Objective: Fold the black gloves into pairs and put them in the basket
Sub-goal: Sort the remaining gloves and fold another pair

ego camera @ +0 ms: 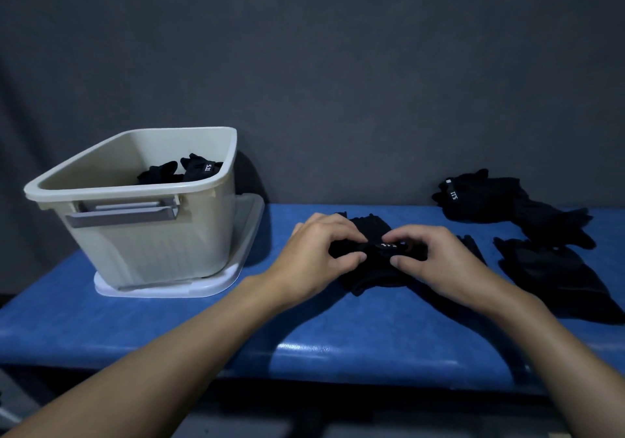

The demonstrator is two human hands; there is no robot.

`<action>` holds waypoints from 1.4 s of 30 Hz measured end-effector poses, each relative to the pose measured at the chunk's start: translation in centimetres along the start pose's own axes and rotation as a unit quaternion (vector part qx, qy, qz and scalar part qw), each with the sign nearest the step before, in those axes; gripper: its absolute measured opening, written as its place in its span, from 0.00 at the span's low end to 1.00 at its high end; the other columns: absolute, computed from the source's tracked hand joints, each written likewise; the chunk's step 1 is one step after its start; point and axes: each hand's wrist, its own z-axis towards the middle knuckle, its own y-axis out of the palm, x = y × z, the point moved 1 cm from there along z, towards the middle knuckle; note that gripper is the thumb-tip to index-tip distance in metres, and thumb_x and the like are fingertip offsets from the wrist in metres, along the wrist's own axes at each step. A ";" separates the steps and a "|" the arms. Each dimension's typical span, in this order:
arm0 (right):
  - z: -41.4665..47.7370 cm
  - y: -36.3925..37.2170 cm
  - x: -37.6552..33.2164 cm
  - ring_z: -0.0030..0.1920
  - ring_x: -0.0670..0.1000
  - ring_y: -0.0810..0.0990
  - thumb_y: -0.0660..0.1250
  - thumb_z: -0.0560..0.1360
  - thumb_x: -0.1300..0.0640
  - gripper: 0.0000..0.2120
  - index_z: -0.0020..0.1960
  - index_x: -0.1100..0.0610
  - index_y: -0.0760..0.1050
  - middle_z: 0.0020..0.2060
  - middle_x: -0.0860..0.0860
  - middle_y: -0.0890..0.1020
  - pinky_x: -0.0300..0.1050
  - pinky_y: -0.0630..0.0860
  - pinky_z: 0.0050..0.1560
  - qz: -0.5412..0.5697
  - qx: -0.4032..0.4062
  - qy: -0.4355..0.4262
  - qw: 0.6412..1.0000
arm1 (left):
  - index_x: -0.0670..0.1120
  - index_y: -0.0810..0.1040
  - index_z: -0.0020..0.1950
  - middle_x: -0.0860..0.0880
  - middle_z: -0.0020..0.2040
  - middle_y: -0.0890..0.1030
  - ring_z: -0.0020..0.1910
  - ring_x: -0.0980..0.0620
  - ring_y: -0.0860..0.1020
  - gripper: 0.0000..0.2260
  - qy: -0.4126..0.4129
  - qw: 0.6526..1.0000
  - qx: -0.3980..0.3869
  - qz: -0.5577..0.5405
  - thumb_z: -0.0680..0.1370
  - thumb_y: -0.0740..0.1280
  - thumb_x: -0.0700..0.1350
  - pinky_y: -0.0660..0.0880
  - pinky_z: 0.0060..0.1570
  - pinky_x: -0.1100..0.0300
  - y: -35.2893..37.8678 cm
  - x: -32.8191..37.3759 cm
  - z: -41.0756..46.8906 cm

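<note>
Left grip: fingers curled and pressed onto the left end of the bundle, thumb tucked in under them, pinching the cloth.
Right grip: fingers curled, thumb and fingertips pinching the right end of the bundle, just beside its small white label.
Bundle: black gloves in soft knit cloth, bunched into a thick, creased roll; it lies on the bench mid-frame, between the two grips.
Basket: beige plastic tub, rectangular with rounded corners, thick rolled rim and faintly ribbed walls; it stands at the left of the bench, well apart from the bundle.
Handle: flat grey bar set under the basket's near rim.
Stored gloves: black, folded, inside the basket against its far right corner; one shows a white label.
Tray: white, smooth plastic with rounded corners, under the basket.
Pile: loose black gloves heaped at the far right of the bench, fingers sticking out.
Flat glove: black, spread out on the bench nearer the right edge, with a faint sheen.
Bench: padded, glossy blue cover with a rounded front edge.
Wall: dark grey, matt.
</note>
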 end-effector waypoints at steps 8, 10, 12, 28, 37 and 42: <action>-0.2 -0.3 -0.6 0.50 0.40 0.77 0.73 0.73 0.61 0.16 0.50 0.39 0.78 0.46 0.36 0.80 0.40 0.71 0.54 0.004 0.063 -0.062 0.996 | 0.49 0.85 0.54 0.56 0.52 0.81 0.55 0.57 0.74 0.09 0.076 0.995 0.057 0.010 0.74 0.74 0.44 0.70 0.58 0.66 -1.1 1.4 -0.3; -0.5 0.0 -0.6 0.52 0.41 0.77 0.73 0.72 0.61 0.16 0.51 0.41 0.79 0.48 0.38 0.80 0.44 0.73 0.57 -0.008 0.033 -0.064 0.997 | 0.49 0.85 0.54 0.56 0.54 0.80 0.56 0.57 0.74 0.10 0.069 0.997 0.033 0.023 0.74 0.74 0.46 0.71 0.60 0.60 -0.8 1.0 -0.8; -0.7 0.3 -0.5 0.55 0.42 0.77 0.73 0.73 0.61 0.15 0.54 0.45 0.80 0.50 0.38 0.80 0.47 0.73 0.61 -0.030 0.007 -0.060 0.998 | 0.49 0.85 0.54 0.56 0.55 0.80 0.57 0.57 0.74 0.10 0.054 0.998 0.012 0.032 0.74 0.74 0.47 0.72 0.61 0.55 -0.5 0.5 -1.2; -0.9 0.4 -1.2 0.56 0.38 0.76 0.71 0.74 0.64 0.13 0.55 0.50 0.81 0.52 0.37 0.79 0.30 0.69 0.58 -0.038 0.052 -0.105 0.992 | 0.49 0.83 0.50 0.57 0.48 0.82 0.50 0.55 0.78 0.08 0.037 0.999 0.027 0.013 0.74 0.71 0.50 0.75 0.55 0.53 -0.5 0.3 -1.7; -1.0 0.9 -0.1 0.60 0.40 0.74 0.71 0.75 0.53 0.14 0.59 0.43 0.78 0.54 0.32 0.77 0.53 0.69 0.67 -0.118 -0.027 -0.074 0.990 | 0.51 0.80 0.52 0.58 0.52 0.78 0.53 0.54 0.76 0.09 0.022 0.999 -0.032 0.037 0.73 0.70 0.51 0.73 0.57 0.49 0.3 -0.6 -1.9; -1.1 0.8 -0.2 0.62 0.40 0.73 0.73 0.72 0.48 0.20 0.63 0.41 0.76 0.56 0.30 0.74 0.54 0.67 0.69 -0.159 -0.046 -0.067 0.984 | 0.53 0.79 0.52 0.59 0.51 0.78 0.52 0.55 0.76 0.08 0.013 0.997 -0.050 0.053 0.75 0.71 0.50 0.74 0.56 0.48 0.3 -0.7 -2.0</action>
